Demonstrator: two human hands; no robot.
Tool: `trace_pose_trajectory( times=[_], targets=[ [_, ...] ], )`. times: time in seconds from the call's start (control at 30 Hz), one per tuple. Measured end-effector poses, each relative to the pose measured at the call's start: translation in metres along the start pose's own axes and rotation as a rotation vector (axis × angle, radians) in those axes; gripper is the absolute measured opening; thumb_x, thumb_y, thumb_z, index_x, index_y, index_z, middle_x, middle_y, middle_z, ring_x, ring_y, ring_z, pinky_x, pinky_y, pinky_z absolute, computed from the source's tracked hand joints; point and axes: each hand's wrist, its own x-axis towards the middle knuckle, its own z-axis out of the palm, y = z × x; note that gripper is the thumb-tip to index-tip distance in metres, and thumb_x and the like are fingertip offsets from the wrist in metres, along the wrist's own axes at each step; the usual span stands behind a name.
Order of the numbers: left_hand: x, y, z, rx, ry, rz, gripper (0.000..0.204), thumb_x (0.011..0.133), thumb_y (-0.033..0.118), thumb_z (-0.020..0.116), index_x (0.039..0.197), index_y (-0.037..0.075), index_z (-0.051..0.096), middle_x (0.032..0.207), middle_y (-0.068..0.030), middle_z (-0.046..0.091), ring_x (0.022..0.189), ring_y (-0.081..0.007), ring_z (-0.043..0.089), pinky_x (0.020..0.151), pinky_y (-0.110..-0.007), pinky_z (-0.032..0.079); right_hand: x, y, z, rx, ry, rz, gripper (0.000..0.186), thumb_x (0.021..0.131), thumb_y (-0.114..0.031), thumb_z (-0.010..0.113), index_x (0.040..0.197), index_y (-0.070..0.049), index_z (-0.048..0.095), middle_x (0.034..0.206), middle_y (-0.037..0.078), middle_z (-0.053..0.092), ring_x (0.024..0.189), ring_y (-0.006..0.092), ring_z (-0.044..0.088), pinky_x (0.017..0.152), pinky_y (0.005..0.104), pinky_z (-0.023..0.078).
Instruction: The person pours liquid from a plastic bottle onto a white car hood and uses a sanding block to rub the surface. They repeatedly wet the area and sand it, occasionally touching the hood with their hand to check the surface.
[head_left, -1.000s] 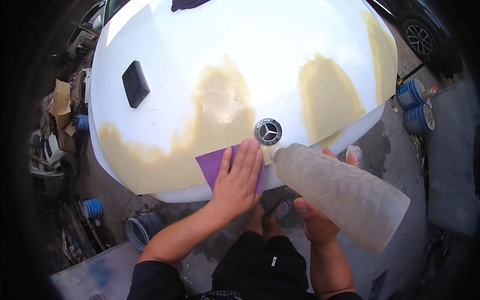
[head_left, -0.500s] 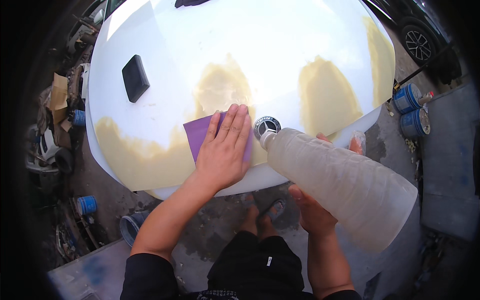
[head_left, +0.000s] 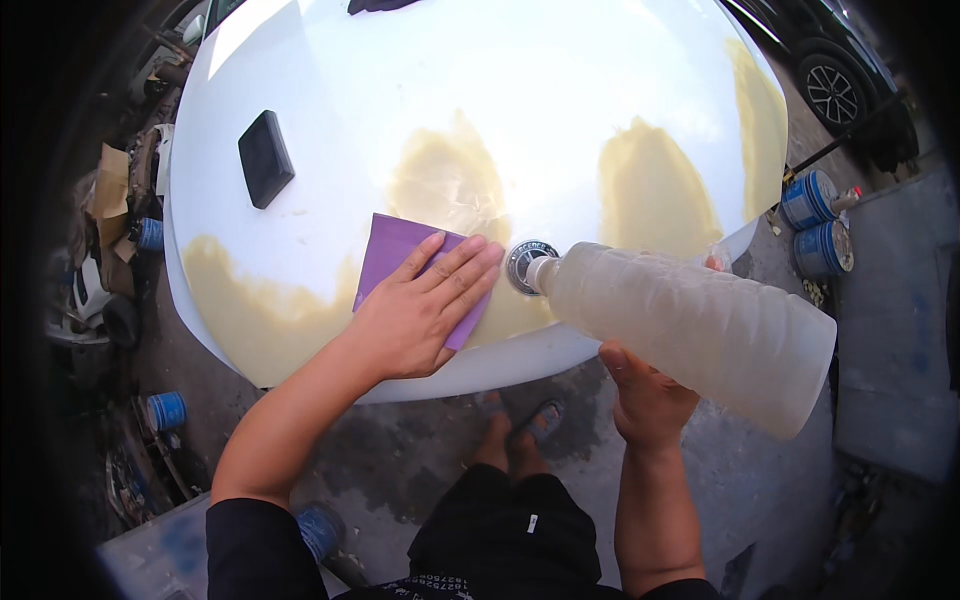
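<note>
My left hand (head_left: 418, 305) lies flat with outstretched fingers on a purple sheet of sandpaper (head_left: 392, 245), pressing it against the front of a white car bonnet (head_left: 330, 150). The sheet sticks out past my fingers on the far side and below them. My right hand (head_left: 650, 395) is wrapped from beneath around a large, cloudy plastic bottle (head_left: 695, 325). Tilted sideways, the bottle has its neck pointing left, over the round badge (head_left: 530, 268) at the bonnet's front edge. Most of my right fingers are hidden behind the bottle.
A black rectangular block (head_left: 266, 160) rests on the bonnet's left side. Dull yellowish patches (head_left: 655, 185) mark the bonnet. Blue tins (head_left: 822, 248) stand on the right, another blue tin (head_left: 166, 410) on the left. A dark car's wheel (head_left: 832, 90) shows at the far right.
My left hand and the sandpaper have shifted left and slightly toward me, with the hand turned more to the right. The bottle has swung to a flatter tilt, its base higher.
</note>
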Motion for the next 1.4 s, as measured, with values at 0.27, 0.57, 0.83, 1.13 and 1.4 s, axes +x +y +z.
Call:
trace_pose_trajectory(
  times=[0.27,0.57,0.83,1.13,1.4],
  targets=[
    [0.017,-0.019,-0.016,0.006,-0.054,0.119,0.078,0.080,0.028,0.057,0.151,0.005,0.033,0.161,-0.0104,0.025,0.151,-0.0225,0.018,0.123,-0.043,0.007,-0.005,-0.003,0.007,0.058,0.046,0.093,0.109,0.078,-0.029,0.084,0.155,-0.005,0.010,0.147,0.014,0.038,0.132,0.0320,0.045,0.108,0.0484,0.042],
    [0.031,-0.030,-0.024,0.066,-0.027,0.179,0.074,0.083,0.029,0.057,0.149,0.004,0.036,0.160,-0.0087,0.027,0.150,-0.0197,0.017,0.123,-0.042,0.007,-0.008,-0.011,0.017,0.107,0.088,0.193,0.110,0.078,-0.029,0.084,0.155,-0.005,0.009,0.144,0.018,0.043,0.132,0.0323,0.046,0.108,0.0483,0.041],
    [0.030,-0.023,-0.021,0.123,0.023,0.052,0.071,0.085,0.027,0.053,0.148,0.001,0.035,0.160,-0.0114,0.025,0.150,-0.0229,0.018,0.122,-0.046,0.010,-0.007,-0.006,0.007,0.015,-0.001,0.111,0.112,0.077,-0.017,0.084,0.153,0.001,0.003,0.136,0.022,0.049,0.120,0.0311,0.055,0.101,0.0433,0.048],
    [0.009,0.019,0.007,0.044,0.115,-0.153,0.071,0.081,0.024,0.057,0.145,-0.002,0.039,0.158,-0.0144,0.029,0.150,-0.0256,0.020,0.121,-0.047,0.010,-0.005,-0.009,0.007,-0.001,0.013,0.118,0.115,0.076,-0.027,0.086,0.152,0.004,0.004,0.133,0.021,0.052,0.117,0.0292,0.058,0.102,0.0421,0.047],
    [-0.008,0.054,0.035,-0.014,0.206,-0.248,0.076,0.074,0.024,0.061,0.142,-0.004,0.042,0.157,-0.0170,0.030,0.149,-0.0278,0.022,0.120,-0.048,0.013,-0.007,-0.010,0.005,-0.062,-0.019,0.090,0.117,0.078,-0.035,0.084,0.151,0.008,0.004,0.132,0.021,0.053,0.116,0.0287,0.059,0.103,0.0418,0.045]
  ],
)
